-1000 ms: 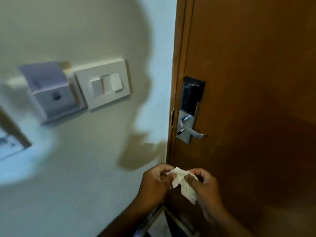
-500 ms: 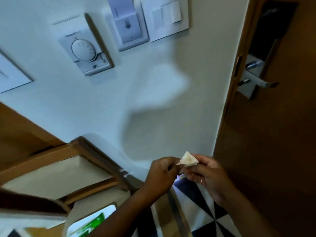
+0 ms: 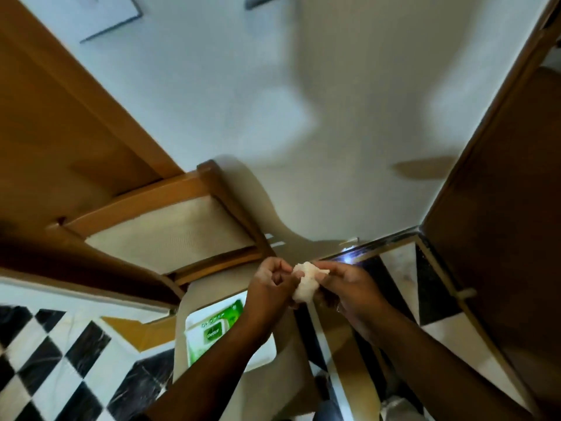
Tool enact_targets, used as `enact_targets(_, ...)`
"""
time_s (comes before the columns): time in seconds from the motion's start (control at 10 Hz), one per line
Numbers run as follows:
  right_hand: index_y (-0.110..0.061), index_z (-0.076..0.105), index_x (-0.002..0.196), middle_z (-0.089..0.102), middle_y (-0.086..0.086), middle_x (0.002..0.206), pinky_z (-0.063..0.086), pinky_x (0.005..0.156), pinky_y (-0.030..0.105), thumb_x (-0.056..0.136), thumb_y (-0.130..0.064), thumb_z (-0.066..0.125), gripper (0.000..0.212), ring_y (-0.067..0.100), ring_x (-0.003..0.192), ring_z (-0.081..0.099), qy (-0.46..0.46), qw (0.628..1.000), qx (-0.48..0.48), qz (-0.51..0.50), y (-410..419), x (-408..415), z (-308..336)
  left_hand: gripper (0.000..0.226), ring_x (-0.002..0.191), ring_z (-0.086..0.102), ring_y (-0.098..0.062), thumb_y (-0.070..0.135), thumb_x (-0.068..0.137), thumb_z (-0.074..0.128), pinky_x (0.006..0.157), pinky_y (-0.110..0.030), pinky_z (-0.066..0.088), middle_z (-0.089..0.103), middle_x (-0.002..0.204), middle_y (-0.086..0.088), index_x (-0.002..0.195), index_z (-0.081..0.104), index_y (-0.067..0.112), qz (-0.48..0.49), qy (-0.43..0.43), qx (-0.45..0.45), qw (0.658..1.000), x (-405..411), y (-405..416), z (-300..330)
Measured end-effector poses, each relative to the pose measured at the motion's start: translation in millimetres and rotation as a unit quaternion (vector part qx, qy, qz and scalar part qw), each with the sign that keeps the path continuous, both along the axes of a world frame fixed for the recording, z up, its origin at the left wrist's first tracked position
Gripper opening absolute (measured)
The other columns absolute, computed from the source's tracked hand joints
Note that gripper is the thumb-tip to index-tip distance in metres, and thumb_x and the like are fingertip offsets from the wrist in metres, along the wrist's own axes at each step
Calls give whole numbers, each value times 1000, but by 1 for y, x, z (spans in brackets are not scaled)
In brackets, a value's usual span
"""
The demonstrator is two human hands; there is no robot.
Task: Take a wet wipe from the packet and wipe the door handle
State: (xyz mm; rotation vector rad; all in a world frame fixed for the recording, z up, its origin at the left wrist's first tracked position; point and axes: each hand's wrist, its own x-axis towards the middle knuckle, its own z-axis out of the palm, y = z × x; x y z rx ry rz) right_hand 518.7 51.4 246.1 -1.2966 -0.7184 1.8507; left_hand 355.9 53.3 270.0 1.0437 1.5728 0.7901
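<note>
Left hand (image 3: 271, 282): curled, fingertips pinching the crumpled wet wipe (image 3: 306, 284) from the left.
Right hand (image 3: 349, 285): fingers closed on the wipe's right side.
Forearms: both angle upward, converging at centre.

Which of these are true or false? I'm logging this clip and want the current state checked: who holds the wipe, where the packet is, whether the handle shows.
1. Both hands hold the crumpled wipe: the left hand and the right hand. True.
2. The wet wipe packet lies below the left forearm. True.
3. The packet is red. False: it is green and white.
4. The wipe is pressed on the door handle. False: no handle is in view.
</note>
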Motion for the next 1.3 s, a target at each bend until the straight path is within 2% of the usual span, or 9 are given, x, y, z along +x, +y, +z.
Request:
enact_targets(0.2, -15, 67, 101, 73, 10, 97, 58, 64, 28, 95, -17, 59, 11, 21, 83, 72, -73, 990, -73, -91, -37, -120, -31, 25, 78, 72, -10, 6, 89, 67, 65, -21, 58, 74, 98, -3, 113, 71, 11, -94, -28, -85, 992, -117, -30, -44)
enact_targets(0.3, -15, 70, 99, 72, 12, 95, 58, 73, 35, 95, -23, 59, 14, 28, 87, 69, -104, 990, -91, -40, -57, -169, -50, 31, 73, 69, -12, -2, 85, 70, 64, -21, 60, 72, 96, -6, 114, 70, 6, -117, -13, -105, 987, -166, -43, -64)
enact_targets(0.5, -5, 70, 87, 61, 16, 74, 50, 55, 26, 94, -14, 62, 14, 17, 60, 56, -100, 980, -166, 46, -86, -237, -109, 19, 57, 65, 5, 3, 80, 76, 56, -13, 52, 71, 78, 6, 91, 74, 19, -199, 32, -179, 963, -242, -49, -127)
enact_targets(0.7, 4, 71, 88, 58, 7, 64, 41, 53, 23, 91, -22, 66, 26, 14, 58, 50, -223, 957, -164, 83, -97, -258, -166, 24, 80, 68, -19, 10, 81, 78, 68, -27, 56, 71, 95, -6, 104, 72, 7, -241, 73, -232, 940, -267, -51, -195)
enact_targets(0.8, -5, 69, 106, 67, 4, 71, 52, 53, 25, 86, -10, 71, 20, 12, 60, 60, -250, 954, -163, 36, -95, -265, -194, 18, 69, 69, -15, 10, 85, 74, 65, -30, 61, 72, 77, -3, 101, 73, 3, -218, 92, -228, 944, -267, -55, -230)
enact_targets(0.9, -2, 66, 113, 71, 18, 101, 56, 84, 44, 85, -3, 69, 29, 31, 90, 67, -313, 938, -147, 3, -91, -268, -230, 8, 55, 66, -13, 13, 84, 73, 55, -30, 59, 69, 61, -2, 89, 73, 6, -177, 125, -221, 951, -264, -54, -263)
enact_targets(1.0, -4, 67, 115, 69, 14, 117, 46, 95, 31, 89, -7, 62, 27, 28, 109, 62, -403, 907, -118, 28, -90, -269, -262, 12, 59, 72, -28, 17, 82, 73, 59, -39, 60, 71, 61, -8, 72, 67, 19, -167, 158, -205, 951, -257, -56, -291)
enact_targets(1.1, -4, 66, 116, 69, 15, 118, 43, 93, 26, 91, -7, 60, 27, 27, 111, 61, -429, 896, -103, 53, -89, -271, -276, 9, 61, 74, -27, 21, 81, 72, 59, -40, 63, 74, 66, -10, 87, 70, 14, -167, 180, -209, 947, -254, -56, -301)
enact_targets(1.3, -10, 64, 119, 64, 13, 125, 47, 91, 31, 91, -18, 60, 30, 29, 113, 60, -453, 878, -106, 112, -111, -247, -270, 40, 105, 69, -30, 29, 85, 70, 97, -40, 53, 75, 110, -16, 118, 67, 8, -295, 278, -150, 902, -254, -64, -288)
